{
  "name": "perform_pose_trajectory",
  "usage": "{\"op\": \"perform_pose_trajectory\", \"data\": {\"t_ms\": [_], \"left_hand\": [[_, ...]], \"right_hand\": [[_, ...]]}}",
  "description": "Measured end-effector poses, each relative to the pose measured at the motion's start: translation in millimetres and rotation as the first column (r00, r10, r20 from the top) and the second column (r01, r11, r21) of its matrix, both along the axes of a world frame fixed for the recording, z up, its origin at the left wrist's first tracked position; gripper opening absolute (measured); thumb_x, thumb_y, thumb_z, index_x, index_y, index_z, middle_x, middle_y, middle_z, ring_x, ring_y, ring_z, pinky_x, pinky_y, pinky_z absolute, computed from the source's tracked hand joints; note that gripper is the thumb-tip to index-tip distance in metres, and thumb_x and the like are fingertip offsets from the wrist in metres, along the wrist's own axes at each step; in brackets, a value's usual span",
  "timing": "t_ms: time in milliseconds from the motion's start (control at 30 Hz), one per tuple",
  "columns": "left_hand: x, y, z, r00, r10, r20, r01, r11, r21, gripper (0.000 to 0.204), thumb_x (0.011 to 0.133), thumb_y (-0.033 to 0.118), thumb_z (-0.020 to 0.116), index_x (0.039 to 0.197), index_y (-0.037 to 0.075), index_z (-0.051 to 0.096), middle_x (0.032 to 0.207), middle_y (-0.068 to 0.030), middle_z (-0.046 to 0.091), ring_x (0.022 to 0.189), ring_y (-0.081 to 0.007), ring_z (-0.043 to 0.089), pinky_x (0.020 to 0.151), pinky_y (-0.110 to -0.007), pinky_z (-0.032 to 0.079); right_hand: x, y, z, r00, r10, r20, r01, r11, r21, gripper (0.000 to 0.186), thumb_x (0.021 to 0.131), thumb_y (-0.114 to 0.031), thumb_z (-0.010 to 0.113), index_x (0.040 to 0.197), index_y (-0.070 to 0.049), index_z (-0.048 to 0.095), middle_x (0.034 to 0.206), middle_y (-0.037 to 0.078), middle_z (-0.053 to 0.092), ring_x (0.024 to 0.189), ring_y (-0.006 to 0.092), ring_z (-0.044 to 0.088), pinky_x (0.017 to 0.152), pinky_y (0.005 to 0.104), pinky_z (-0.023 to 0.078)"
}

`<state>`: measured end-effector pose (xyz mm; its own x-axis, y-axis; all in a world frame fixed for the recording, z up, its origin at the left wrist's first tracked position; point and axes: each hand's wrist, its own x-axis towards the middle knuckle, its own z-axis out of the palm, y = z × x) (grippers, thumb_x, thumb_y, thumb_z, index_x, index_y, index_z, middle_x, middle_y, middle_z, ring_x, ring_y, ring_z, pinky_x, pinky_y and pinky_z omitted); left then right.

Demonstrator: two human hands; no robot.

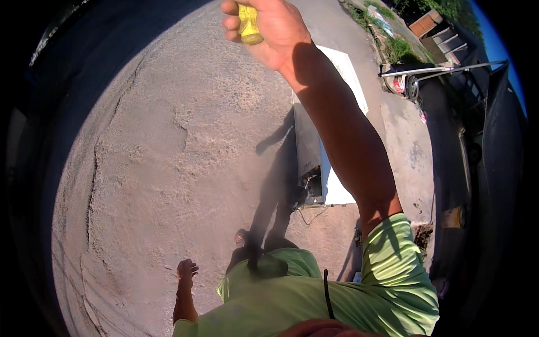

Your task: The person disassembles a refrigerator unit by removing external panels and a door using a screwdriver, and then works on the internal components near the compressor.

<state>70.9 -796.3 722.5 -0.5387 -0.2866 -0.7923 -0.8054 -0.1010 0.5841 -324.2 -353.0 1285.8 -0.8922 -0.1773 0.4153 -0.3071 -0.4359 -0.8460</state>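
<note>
My right hand (pixel 275 33) is raised at the top edge, its fingers wrapped round a yellow handle (pixel 249 25), which looks like a screwdriver's. The far end of that tool is out of view. Beneath my right forearm lies a big white box-shaped appliance (pixel 338 185), resembling a fridge on its back. Its near end has an opening (pixel 310 188) with dark parts inside. Low on the left, my left hand (pixel 186 269) hangs beside my body over the pavement. Its fingers are slightly bent and apart, and nothing shows in them.
Rough grey pavement (pixel 146 151) spreads to the left. A thin cable (pixel 307 219) trails from the appliance's near end. Past it are a concrete slab (pixel 412 151), a wheel (pixel 412 87), and a brown box (pixel 425 23) beside grass. A dark sheet (pixel 499 140) hangs far right.
</note>
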Motion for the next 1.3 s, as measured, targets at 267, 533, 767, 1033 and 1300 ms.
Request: {"op": "perform_pose_trajectory", "data": {"t_ms": [267,533,767,1033,1300], "left_hand": [[43.9,18.6,-47.8,0.894,-0.101,0.436,0.039,0.988,0.148,0.036,0.094,0.028,0.063,0.123,0.008,0.056,0.098,-0.0150,0.071,0.077,-0.0307,0.073,0.054,-0.043,0.054],[-139.5,18.3,-17.1,0.912,0.028,0.410,-0.035,0.999,0.009,0.033,0.096,0.033,0.062,0.116,0.007,0.057,0.102,-0.0153,0.071,0.085,-0.0327,0.073,0.065,-0.048,0.056],[-341.9,37.0,21.0,0.986,0.026,0.167,-0.031,0.999,0.030,0.034,0.095,0.029,0.061,0.123,0.010,0.054,0.102,-0.0161,0.070,0.081,-0.0323,0.073,0.058,-0.045,0.055],[-506.5,41.0,0.9,0.867,-0.228,0.443,0.215,0.973,0.079,0.025,0.094,0.032,0.068,0.113,0.017,0.060,0.104,-0.0148,0.070,0.083,-0.0327,0.071,0.074,-0.048,0.056],[-766.0,10.0,6.4,0.835,-0.261,0.485,0.312,0.950,-0.026,0.024,0.093,0.030,0.067,0.111,0.014,0.060,0.096,-0.0137,0.069,0.076,-0.0328,0.071,0.069,-0.051,0.056]], "right_hand": [[97.4,51.0,-430.3,0.514,-0.276,0.812,-0.120,0.914,0.387,0.015,0.096,-0.023,0.067,0.096,-0.009,0.066,0.069,-0.001,0.055,0.056,0.0105,0.052,0.049,0.0274,0.040],[211.3,217.4,-658.2,-0.172,-0.037,0.984,0.276,0.958,0.084,0.026,0.094,-0.037,0.053,0.077,-0.018,0.057,0.068,0.000,0.052,0.058,0.0233,0.052,0.048,0.0369,0.037],[58.0,295.5,-643.4,-0.020,-0.306,0.952,0.227,0.926,0.303,0.017,0.096,-0.014,0.063,0.083,-0.005,0.058,0.066,0.005,0.056,0.050,0.0157,0.054,0.036,0.0307,0.037],[-199.1,250.7,-562.9,0.059,-0.360,0.931,0.170,0.923,0.346,0.014,0.093,-0.018,0.068,0.095,-0.007,0.060,0.074,0.004,0.060,0.057,0.0163,0.060,0.044,0.0303,0.044],[-265.7,255.3,-630.7,0.002,0.110,0.994,0.476,0.874,-0.098,0.014,0.097,-0.019,0.052,0.091,-0.009,0.057,0.067,0.003,0.052,0.053,0.0177,0.053,0.042,0.0321,0.036]]}}
